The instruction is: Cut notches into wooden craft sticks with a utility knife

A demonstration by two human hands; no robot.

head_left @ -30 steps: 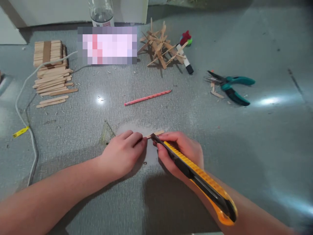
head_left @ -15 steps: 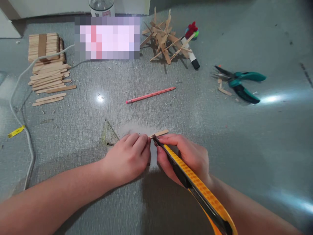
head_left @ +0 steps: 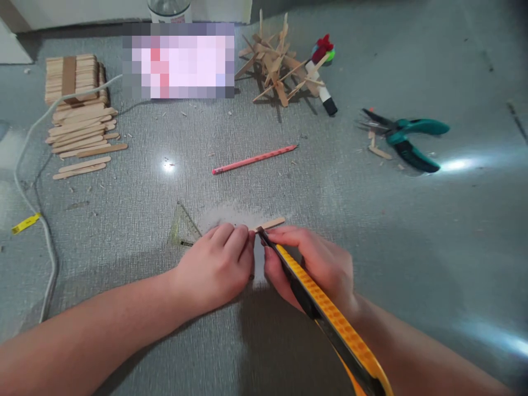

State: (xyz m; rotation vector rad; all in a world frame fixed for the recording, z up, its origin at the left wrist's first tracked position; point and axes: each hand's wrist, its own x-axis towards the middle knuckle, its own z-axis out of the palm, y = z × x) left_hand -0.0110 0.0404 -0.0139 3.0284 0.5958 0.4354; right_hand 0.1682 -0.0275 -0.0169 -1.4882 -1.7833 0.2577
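My left hand [head_left: 223, 261] is closed on a wooden craft stick [head_left: 273, 224], pinning it low against the grey surface. The stick's free end pokes out to the right, past my fingers; the rest of it is hidden under them. In my right hand [head_left: 315, 264] is a yellow and black utility knife [head_left: 330, 308], its handle slanting toward the lower right. The knife's tip meets the stick right beside my left fingertips. Pale dust lies around the stick. A clear triangular ruler [head_left: 184, 228] rests just left of my left hand.
A pink pencil [head_left: 254, 159] lies ahead of my hands. Green-handled pliers [head_left: 412, 135] are at right. Bundled craft sticks [head_left: 84, 77] and loose ones [head_left: 82, 132] sit at left, near a white cable [head_left: 48, 242]. Farther back are a pile of joined sticks [head_left: 272, 63], a marker [head_left: 324, 96] and a bright blurred screen [head_left: 185, 63].
The knife's handle end has swung slightly to the left, while its tip stays at the stick. My left hand holds nearly the same place. The whole view has shifted a little.
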